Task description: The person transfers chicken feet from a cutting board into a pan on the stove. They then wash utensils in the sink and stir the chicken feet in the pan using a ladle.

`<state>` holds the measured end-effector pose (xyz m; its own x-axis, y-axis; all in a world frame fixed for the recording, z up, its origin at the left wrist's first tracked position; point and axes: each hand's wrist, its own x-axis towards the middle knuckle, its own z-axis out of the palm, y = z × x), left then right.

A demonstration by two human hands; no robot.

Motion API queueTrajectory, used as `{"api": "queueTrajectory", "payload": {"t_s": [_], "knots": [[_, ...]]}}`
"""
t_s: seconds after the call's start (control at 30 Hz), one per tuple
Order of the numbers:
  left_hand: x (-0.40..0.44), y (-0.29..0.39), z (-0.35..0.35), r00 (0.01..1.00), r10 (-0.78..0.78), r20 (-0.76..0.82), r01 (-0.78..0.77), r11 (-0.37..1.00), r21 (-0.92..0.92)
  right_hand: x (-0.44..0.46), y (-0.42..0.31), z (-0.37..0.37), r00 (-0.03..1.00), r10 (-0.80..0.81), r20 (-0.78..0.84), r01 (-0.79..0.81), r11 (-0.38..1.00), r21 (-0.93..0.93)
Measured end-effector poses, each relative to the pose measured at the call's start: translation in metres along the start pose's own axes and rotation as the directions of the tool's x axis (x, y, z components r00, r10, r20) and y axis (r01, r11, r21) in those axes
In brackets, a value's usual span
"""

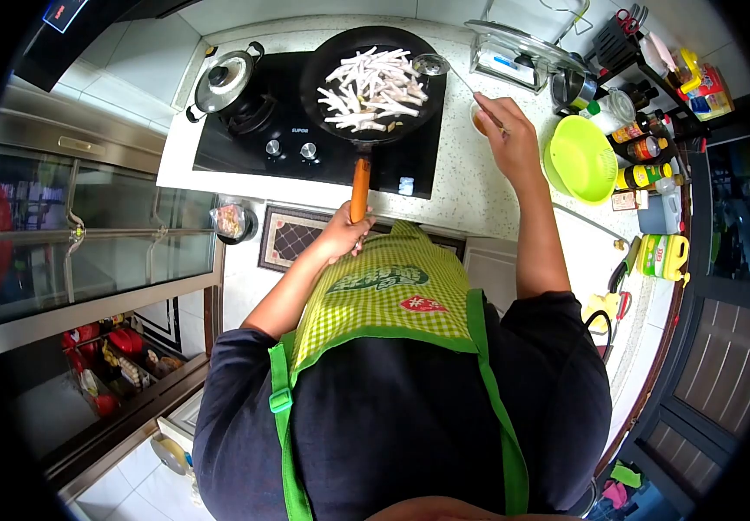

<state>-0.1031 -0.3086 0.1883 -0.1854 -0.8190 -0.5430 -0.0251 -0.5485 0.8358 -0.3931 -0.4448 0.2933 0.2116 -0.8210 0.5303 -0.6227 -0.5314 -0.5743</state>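
My left hand [340, 236] is wrapped round the orange handle of a black wok [316, 104] that sits on the black cooktop [244, 161]. Inside the wok lies a heap of pale, thin, branching pieces that look like chicken feet [373, 85]. To the right, my right hand [508, 135] grips the handle of a metal ladle [429, 64]. The ladle's round head is over the wok's right rim; whether it touches the pieces I cannot tell. A small bowl [479, 120] with brownish contents is partly hidden behind my right hand.
A lidded pot [223, 82] stands on the left burner. Right of my right arm are a lime-green basin [583, 159], several sauce bottles [644, 148] and a yellow-green jug [661, 257]. A glass lid [527, 43] rests in a rack behind. A knife [618, 276] lies on the right counter.
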Motion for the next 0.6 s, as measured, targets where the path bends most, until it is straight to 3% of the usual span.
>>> {"api": "queueTrajectory", "payload": {"t_s": [0.6], "knots": [[-0.006,0.008,0.002,0.999,-0.043,0.001,0.043,0.999,-0.021,-0.014,-0.005,0.008,0.996,-0.013,0.085,0.019,0.997,-0.07]]}}
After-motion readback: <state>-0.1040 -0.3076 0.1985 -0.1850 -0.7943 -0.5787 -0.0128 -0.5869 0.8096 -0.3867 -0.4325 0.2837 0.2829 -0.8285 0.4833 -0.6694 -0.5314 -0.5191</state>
